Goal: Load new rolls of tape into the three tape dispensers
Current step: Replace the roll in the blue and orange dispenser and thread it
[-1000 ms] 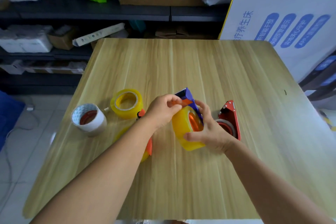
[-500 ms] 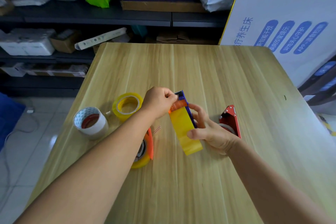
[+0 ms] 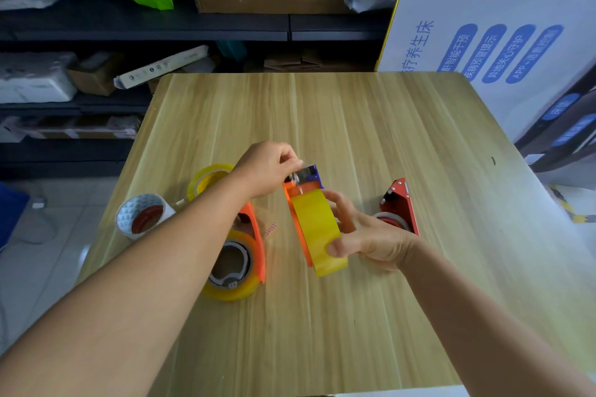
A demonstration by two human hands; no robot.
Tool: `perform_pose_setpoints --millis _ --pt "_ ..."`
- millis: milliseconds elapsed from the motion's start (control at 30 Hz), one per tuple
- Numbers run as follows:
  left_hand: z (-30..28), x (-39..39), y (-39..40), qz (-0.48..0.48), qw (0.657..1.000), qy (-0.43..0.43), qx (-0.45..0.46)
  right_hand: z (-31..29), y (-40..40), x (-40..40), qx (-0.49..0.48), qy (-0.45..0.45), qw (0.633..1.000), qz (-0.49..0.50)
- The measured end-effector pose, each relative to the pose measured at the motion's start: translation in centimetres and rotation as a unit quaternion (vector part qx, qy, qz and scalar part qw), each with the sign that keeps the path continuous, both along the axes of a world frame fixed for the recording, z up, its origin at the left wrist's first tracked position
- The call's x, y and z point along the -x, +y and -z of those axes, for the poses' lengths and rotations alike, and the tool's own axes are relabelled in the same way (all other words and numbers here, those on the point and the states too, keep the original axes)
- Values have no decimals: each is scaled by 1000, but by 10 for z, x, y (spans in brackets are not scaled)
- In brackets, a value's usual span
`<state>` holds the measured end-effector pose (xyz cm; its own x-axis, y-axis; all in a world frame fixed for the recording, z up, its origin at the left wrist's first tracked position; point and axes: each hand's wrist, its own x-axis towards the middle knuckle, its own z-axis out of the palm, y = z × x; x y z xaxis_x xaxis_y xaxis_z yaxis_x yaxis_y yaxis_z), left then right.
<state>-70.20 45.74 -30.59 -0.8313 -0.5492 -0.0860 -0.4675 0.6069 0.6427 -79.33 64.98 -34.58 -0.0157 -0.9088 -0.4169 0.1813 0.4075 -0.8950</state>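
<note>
My right hand (image 3: 364, 232) grips a yellow tape roll (image 3: 317, 230) that sits in an orange and blue dispenser (image 3: 304, 180), held upright above the wooden table (image 3: 354, 126). My left hand (image 3: 267, 167) pinches the clear loose tape end at the dispenser's blue head. An orange dispenser (image 3: 256, 235) with a yellow roll in it lies flat under my left forearm. A red dispenser (image 3: 400, 206) holding a roll lies to the right, partly behind my right hand. Two loose rolls rest at the left: a yellow roll (image 3: 206, 179) and a white roll (image 3: 142, 214) with a red core.
A small scrap of red-patterned tape (image 3: 271, 229) lies between the two orange dispensers. Dark shelves (image 3: 145, 22) with boxes and bags stand behind the table. A large white printed board (image 3: 500, 26) leans at the right.
The held dispenser has turned from side-on to edge-on with the roll's yellow band facing me. My left hand moved up to the blue head and pulled the tape end out.
</note>
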Motion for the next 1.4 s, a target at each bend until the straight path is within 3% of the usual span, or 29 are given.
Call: perform_pose_setpoints --millis 300,467,533,633,733,1133,1400 --pt "11 0 -6 -8 999 -19 28 3 -1 -2 14 -46 999 -13" --pt "17 -2 -8 -36 999 0 -6 1 -2 -4 10 -58 998 -16" --pt "24 -4 -11 -67 992 37 -98 4 -3 -5 8 -55 998 -14" --pt "25 -5 -9 -131 940 98 -300 8 -4 -7 8 -51 999 14" --pt "24 -10 -11 -131 902 116 -395 8 -4 -9 12 -51 998 32" --pt "18 -14 -3 -58 959 31 -274 5 0 -9 4 -50 999 -3" --pt "17 -6 1 -89 952 22 -291 3 8 -7 9 -63 998 -2"
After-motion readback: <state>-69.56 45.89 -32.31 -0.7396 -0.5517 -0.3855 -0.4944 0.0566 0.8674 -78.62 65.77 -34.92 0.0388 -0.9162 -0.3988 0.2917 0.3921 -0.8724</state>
